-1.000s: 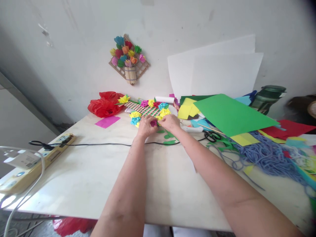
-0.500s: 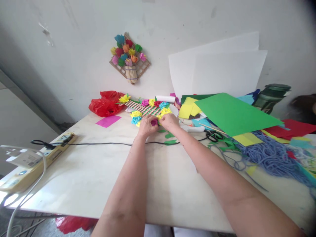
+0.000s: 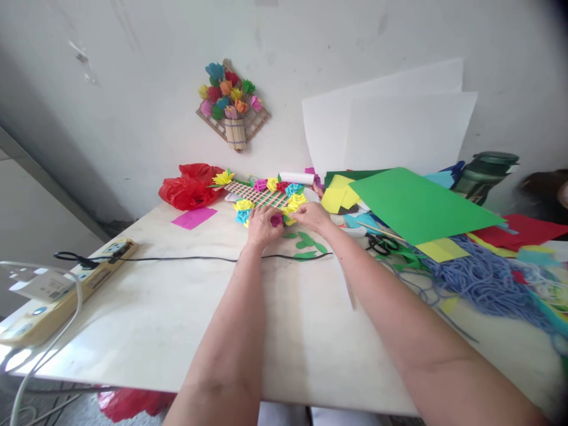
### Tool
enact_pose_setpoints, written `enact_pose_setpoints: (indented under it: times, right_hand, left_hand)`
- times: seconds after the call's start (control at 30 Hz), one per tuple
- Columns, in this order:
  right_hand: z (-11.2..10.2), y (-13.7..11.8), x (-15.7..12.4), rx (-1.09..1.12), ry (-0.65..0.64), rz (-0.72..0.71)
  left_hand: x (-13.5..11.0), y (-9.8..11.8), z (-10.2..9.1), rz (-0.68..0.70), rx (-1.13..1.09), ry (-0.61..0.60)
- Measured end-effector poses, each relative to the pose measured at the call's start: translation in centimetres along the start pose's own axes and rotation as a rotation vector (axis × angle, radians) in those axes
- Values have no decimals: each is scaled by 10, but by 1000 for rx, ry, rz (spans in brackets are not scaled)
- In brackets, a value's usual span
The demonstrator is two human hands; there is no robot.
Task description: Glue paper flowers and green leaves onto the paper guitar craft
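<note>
Touching the flowered lattice's (image 3: 256, 194) near edge, left hand (image 3: 262, 226) curls at magenta flower (image 3: 277, 220), hold unclear; right hand (image 3: 314, 216) has fingers bunched, can't tell on what. Lattice extends just beyond both hands; green leaves (image 3: 305, 239) nearer side of right.

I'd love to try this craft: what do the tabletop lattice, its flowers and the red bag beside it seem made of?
The lattice: probably matte wood or bamboo, judging by straight, pale crossing strips; too small to confirm. Its flowers: likely matte coloured paper, with folded petals. The red bag: apparently thin, glossy plastic, crumpled with highlights.
</note>
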State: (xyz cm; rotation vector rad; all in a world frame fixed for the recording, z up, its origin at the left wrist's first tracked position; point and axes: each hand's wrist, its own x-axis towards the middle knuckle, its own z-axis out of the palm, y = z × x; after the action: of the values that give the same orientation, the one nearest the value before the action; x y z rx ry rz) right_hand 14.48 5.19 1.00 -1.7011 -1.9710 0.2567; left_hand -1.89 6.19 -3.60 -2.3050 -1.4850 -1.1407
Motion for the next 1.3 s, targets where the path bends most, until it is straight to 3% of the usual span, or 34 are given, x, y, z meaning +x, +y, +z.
enact_pose_setpoints:
  times: [0.13, 0.4, 0.73, 1.03, 1.3]
  right_hand:
    - [4, -2, -1, -69, -47, -24]
    - [14, -2, 2, -75, 67, -28]
    - [21, 3, 4, -39, 91, -12]
    - [11, 17, 11, 109, -40, -49]
    - [6, 23, 12, 180, 8, -35]
  left_hand:
    - [-1, 0, 0, -25, 18, 1]
    - [0, 2, -1, 15, -23, -21]
    - [0, -3, 4, 27, -48, 3]
    - [-3, 6, -3, -38, 29, 18]
    - [-5, 7, -2, -6, 16, 17]
